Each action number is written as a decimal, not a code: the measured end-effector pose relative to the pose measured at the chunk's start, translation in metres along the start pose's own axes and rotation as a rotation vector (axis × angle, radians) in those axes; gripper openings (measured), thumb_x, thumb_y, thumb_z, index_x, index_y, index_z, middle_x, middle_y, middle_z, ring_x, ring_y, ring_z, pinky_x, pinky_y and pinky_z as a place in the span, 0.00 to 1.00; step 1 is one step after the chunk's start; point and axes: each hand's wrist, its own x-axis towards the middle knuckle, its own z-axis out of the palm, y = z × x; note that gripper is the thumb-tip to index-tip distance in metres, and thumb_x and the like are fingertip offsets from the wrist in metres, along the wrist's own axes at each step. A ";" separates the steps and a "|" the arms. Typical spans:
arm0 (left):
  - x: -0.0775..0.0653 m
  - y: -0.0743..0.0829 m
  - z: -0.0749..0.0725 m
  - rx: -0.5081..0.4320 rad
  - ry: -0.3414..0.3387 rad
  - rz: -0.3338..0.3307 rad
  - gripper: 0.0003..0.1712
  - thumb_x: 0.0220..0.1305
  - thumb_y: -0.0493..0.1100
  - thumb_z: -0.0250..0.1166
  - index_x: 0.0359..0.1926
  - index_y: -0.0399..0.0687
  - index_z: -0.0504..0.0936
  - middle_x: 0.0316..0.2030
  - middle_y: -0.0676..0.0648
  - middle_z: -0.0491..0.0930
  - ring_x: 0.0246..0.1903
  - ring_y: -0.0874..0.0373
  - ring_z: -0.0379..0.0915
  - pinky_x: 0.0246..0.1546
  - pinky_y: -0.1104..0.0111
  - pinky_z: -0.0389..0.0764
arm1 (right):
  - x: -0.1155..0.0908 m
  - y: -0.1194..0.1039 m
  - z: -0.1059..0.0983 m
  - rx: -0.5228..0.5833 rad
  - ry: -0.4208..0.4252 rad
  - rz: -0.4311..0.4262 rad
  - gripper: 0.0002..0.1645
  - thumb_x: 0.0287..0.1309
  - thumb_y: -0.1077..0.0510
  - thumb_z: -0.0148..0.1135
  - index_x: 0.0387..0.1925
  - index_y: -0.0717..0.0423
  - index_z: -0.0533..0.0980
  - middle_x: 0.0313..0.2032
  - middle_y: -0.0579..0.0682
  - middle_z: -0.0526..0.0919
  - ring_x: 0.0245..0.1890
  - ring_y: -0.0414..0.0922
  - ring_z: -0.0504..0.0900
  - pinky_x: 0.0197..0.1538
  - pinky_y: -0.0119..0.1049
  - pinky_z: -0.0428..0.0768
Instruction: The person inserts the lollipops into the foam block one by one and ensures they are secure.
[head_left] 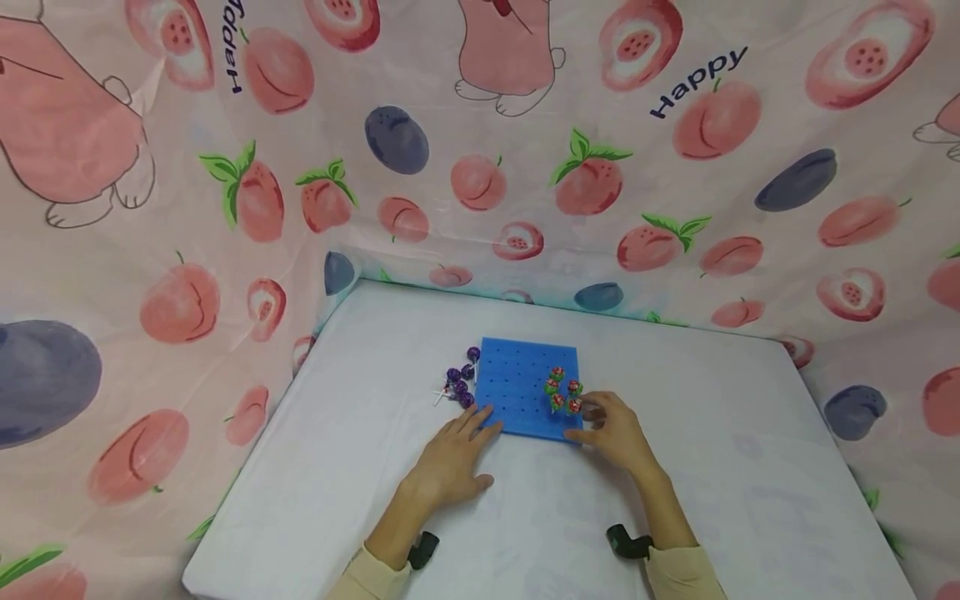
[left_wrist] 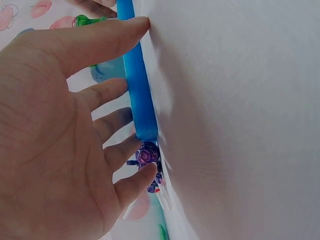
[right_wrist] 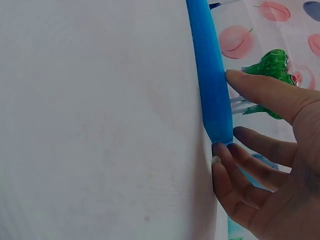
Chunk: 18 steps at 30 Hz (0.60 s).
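Head view: fruit-and-rabbit printed fabric (head_left: 420, 67) hangs along the far side and both flanks. Within it, the counter (head_left: 300, 500), white-covered, its far edge meeting the print.

Blue board (head_left: 513, 375) lies flat near the middle of the counter, square, rows of small holes across its top.

My left hand (head_left: 450, 462): fingers spread apart and nearly straight, tips touching the board at its near left corner; thumb held away from it. My right hand (head_left: 617, 429): bent fingers and thumb gripping the near right corner, thumb at the near edge. Black wrist pieces (head_left: 424, 550) on both arms.

Red-and-green lollipops (head_left: 557, 401), five counted, stand on white sticks in the right part of the board, just beside my right fingers. Purple lollipops (head_left: 453, 375) lie heaped on the counter just left of the board; left wrist view puts my little finger over them, contact unclear. White sticks (head_left: 440, 398) poke out of that heap.
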 end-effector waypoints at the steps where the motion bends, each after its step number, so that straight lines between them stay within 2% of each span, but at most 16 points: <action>1: 0.000 0.000 0.000 -0.002 -0.001 0.000 0.47 0.65 0.58 0.72 0.79 0.52 0.65 0.82 0.44 0.54 0.81 0.43 0.47 0.77 0.48 0.61 | 0.000 0.000 0.000 0.002 -0.002 0.006 0.41 0.47 0.53 0.86 0.61 0.63 0.78 0.58 0.60 0.79 0.51 0.57 0.85 0.51 0.53 0.86; 9: 0.000 -0.004 -0.003 -0.035 -0.007 0.032 0.47 0.65 0.57 0.72 0.79 0.51 0.65 0.81 0.43 0.54 0.81 0.42 0.46 0.77 0.48 0.60 | -0.002 0.003 -0.001 -0.010 -0.016 0.026 0.43 0.48 0.52 0.85 0.64 0.62 0.77 0.59 0.59 0.80 0.52 0.56 0.85 0.53 0.53 0.86; 14: 0.003 -0.009 -0.007 -0.036 -0.021 0.040 0.46 0.67 0.59 0.69 0.80 0.51 0.64 0.81 0.44 0.55 0.80 0.43 0.48 0.78 0.51 0.58 | -0.003 0.004 0.000 -0.004 -0.020 0.024 0.43 0.48 0.52 0.85 0.65 0.61 0.77 0.59 0.58 0.80 0.52 0.55 0.85 0.54 0.53 0.85; 18: 0.005 -0.009 -0.017 -0.125 -0.048 0.018 0.45 0.69 0.58 0.69 0.80 0.51 0.63 0.80 0.45 0.58 0.79 0.45 0.52 0.77 0.51 0.60 | -0.003 0.005 0.000 -0.006 -0.019 0.015 0.44 0.48 0.52 0.85 0.65 0.62 0.77 0.59 0.59 0.80 0.52 0.54 0.85 0.54 0.53 0.86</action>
